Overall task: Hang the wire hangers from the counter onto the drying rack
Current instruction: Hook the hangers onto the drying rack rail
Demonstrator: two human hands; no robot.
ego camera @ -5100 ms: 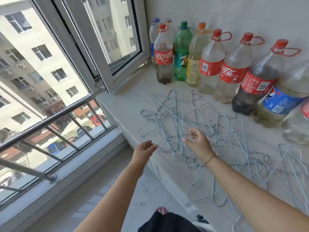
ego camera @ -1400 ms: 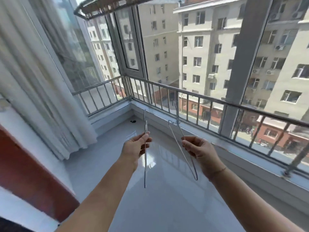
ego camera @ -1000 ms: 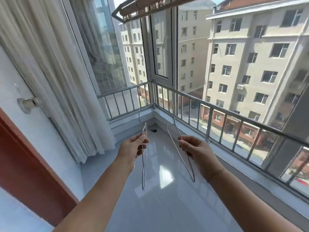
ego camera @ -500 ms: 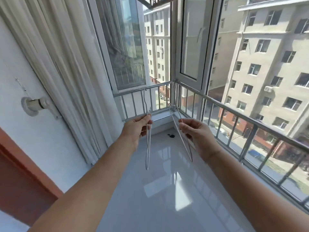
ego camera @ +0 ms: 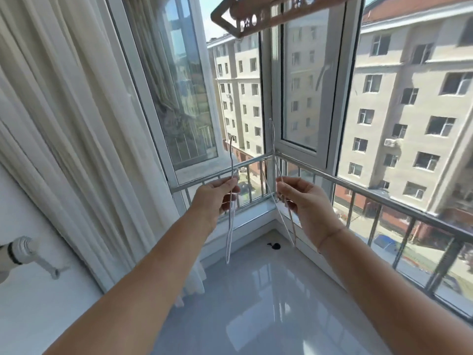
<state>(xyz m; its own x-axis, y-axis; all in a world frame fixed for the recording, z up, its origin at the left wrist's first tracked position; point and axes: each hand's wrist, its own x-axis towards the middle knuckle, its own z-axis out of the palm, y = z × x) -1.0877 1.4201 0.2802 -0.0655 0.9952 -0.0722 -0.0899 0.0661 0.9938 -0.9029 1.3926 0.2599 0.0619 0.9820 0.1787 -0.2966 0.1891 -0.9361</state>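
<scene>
One wire hanger (ego camera: 229, 219) is pinched in the left hand (ego camera: 214, 198) and another hanger (ego camera: 281, 201) in the right hand (ego camera: 304, 201), hooks kept uppermost, apparently for catching on the drying rack (ego camera: 256, 19) overhead.

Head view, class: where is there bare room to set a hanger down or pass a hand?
Free: the glossy floor between the curtain and the railing, bare but for a small dark object near the corner. Open air lies between both hands and the drying rack overhead. Crowded: the left hand and right hand, each gripping a wire hanger.
</scene>
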